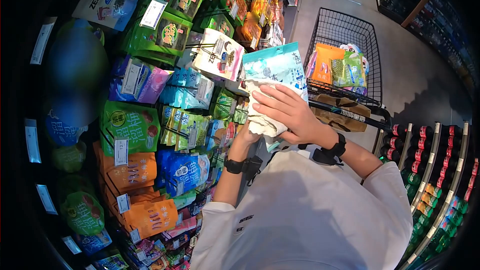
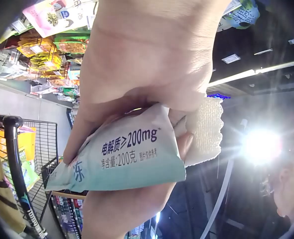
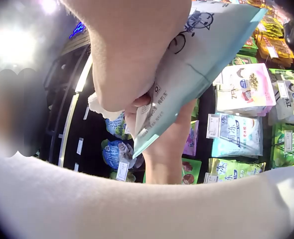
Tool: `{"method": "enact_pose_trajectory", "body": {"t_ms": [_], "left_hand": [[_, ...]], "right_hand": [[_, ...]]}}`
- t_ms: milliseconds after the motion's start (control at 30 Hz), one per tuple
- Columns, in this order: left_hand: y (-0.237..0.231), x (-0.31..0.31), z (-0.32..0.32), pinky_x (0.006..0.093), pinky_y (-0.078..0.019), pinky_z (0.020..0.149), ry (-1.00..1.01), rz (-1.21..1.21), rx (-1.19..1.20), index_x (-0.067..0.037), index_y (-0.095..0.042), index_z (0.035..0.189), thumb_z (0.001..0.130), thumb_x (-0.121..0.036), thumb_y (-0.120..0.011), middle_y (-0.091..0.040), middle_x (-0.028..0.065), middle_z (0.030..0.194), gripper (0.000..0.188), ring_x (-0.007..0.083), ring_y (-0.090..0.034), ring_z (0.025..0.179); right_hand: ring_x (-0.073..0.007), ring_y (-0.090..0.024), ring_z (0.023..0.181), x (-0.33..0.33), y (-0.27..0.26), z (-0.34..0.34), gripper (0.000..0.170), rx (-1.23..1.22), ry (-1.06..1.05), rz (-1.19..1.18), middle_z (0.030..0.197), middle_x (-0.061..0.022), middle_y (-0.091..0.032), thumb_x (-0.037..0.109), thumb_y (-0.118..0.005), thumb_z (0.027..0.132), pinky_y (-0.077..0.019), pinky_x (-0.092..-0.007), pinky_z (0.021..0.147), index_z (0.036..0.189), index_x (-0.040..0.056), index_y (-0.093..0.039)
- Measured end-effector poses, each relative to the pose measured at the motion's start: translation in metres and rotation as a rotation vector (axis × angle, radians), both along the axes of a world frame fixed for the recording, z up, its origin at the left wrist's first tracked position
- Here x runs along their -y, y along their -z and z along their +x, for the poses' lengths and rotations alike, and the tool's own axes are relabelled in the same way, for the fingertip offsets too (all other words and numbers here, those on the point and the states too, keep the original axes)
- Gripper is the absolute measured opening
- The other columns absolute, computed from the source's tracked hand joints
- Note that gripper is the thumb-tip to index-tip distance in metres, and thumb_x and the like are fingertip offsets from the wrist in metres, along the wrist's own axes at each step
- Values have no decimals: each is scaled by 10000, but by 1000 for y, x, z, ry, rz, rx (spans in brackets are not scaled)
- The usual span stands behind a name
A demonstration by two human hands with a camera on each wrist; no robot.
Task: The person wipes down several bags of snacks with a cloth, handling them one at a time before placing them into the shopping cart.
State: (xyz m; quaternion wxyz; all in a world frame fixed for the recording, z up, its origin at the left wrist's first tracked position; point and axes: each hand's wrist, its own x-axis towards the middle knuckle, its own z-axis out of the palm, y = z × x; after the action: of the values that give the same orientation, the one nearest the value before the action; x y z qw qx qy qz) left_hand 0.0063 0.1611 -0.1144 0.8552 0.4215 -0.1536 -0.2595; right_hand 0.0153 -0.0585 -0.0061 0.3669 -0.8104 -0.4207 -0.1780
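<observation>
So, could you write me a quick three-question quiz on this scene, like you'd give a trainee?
1. Which hand lies on top of the white cloth against the pale blue bag?
2. True or false: an orange bag lies in the shopping cart.
3. The wristbands are: a) red, b) black, c) yellow.

Key: 1. The right hand. 2. True. 3. b.

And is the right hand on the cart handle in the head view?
No, the right hand lies on a white cloth against the pale-blue bag.
</observation>
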Motion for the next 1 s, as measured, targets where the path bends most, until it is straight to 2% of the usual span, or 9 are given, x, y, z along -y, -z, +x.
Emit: {"method": "enact_pose_trajectory", "body": {"t_ms": [233,500,533,567,633,700,833,967,1000], "left_hand": [[5,-1,-1,362,-488,1022,-53,111,76,-47,-362,1491,975,-422,-608,-496,111,1429,683,199,-530,1267],[-73,28,5,426,-474,917,198,1164,263,-14,-634,1118,848,-169,-612,-655,179,1126,312,299,-605,1038],[-74,32,6,438,-481,882,184,1171,172,22,-618,1080,829,-161,-583,-665,195,1044,312,319,-617,966],[-75,40,4,317,-439,639,66,945,63,21,-576,986,822,-111,-538,-614,54,826,214,158,-551,709],[-88,52,2,347,-480,740,38,902,-1,38,-576,1072,847,-110,-523,-643,96,920,275,203,-599,818],[-69,51,2,371,-479,837,-21,996,215,48,-563,1136,864,-99,-499,-647,129,998,316,236,-610,921],[-66,44,-2,404,-435,993,-7,1156,362,66,-547,1212,886,-72,-454,-641,184,1118,367,289,-591,1107],[-57,47,5,370,-483,856,-87,975,264,50,-550,1186,862,-46,-456,-628,120,987,351,216,-587,902],[-62,50,4,321,-483,742,-111,942,219,33,-549,1170,842,-30,-467,-611,76,926,344,163,-552,808]], "right_hand": [[-333,-408,1421,1,-1,3,604,-34,-44,17,1501,-123,-483,201,-530,807,-282,-499,1165,1399,79,-544],[-338,-311,1468,5,-9,19,733,-48,132,11,1553,-128,-394,196,-590,766,-243,-515,1188,1473,69,-443],[-343,-307,1469,6,-9,21,737,-58,175,22,1550,-131,-395,196,-595,765,-244,-518,1187,1474,68,-441],[-347,-303,1470,7,-9,21,742,-77,215,31,1547,-135,-397,197,-600,763,-245,-520,1186,1475,67,-440],[-360,-323,1454,8,-6,24,653,-110,250,47,1506,-150,-437,193,-621,798,-247,-523,1187,1426,64,-492],[-363,-342,1440,7,5,27,594,-138,231,41,1479,-152,-464,189,-627,818,-250,-523,1187,1390,66,-525],[-332,-405,1399,8,12,27,486,-163,-6,-34,1402,-138,-541,186,-637,829,-266,-511,1187,1294,60,-575],[-326,-404,1409,12,34,42,490,-212,248,127,1430,-118,-526,81,-577,816,-229,-547,1200,1305,51,-566],[-347,-436,1377,18,38,48,440,-182,317,100,1394,-186,-536,114,-586,893,-260,-484,1190,1314,-2,-541]]}}
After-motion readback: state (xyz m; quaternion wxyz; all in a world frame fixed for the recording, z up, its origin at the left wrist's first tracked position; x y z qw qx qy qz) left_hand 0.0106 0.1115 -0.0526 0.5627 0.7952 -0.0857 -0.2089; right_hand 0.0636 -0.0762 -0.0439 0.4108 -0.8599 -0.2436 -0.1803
